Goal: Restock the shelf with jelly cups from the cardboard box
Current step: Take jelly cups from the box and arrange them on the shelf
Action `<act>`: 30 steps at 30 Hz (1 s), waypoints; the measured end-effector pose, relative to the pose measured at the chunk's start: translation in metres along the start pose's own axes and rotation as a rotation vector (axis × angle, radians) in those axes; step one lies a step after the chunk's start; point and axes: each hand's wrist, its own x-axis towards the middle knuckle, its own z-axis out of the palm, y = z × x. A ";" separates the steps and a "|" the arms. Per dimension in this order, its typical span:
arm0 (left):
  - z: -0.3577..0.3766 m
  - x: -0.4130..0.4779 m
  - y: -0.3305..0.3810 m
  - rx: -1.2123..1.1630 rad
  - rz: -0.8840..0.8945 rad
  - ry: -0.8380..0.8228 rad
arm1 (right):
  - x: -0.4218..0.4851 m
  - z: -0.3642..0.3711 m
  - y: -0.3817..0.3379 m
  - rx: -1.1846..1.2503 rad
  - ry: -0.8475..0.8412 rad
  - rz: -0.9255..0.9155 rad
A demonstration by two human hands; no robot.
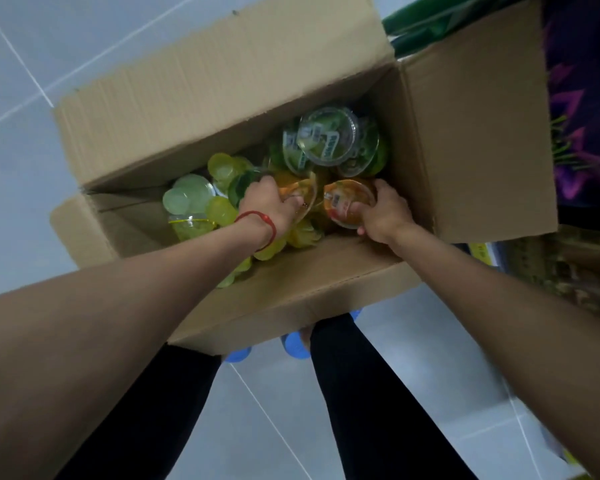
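One open brown cardboard box (291, 299) sits on the tiled floor (21, 168), its long axis running from the frame's left up toward the right. Inside it, at centre left, pale green and yellow jelly cups (194, 199) lie too jumbled to count. The left hand (267, 206) curls round one orange jelly cup (300, 197). Just right of it, the right hand (385, 213) grips a second orange cup (347, 199). Clear-lidded green cups (326, 136) are piled beyond them. Stocked shelving (582, 271) fills the right edge, nearer the right hand, so the lift likely goes rightward.

Jelly cups (291, 174) inside cardboard box (471, 140) on floor (21, 161)
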 end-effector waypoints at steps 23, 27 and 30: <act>-0.184 -0.207 0.022 -0.183 0.315 -0.050 | -0.270 -0.075 -0.053 0.751 -0.219 -0.064; -0.200 -0.243 0.021 -0.405 0.310 -0.161 | -0.325 -0.066 -0.050 0.979 -0.097 -0.101; -0.213 -0.282 0.021 -0.420 0.375 -0.247 | -0.373 -0.051 -0.046 1.185 -0.032 -0.110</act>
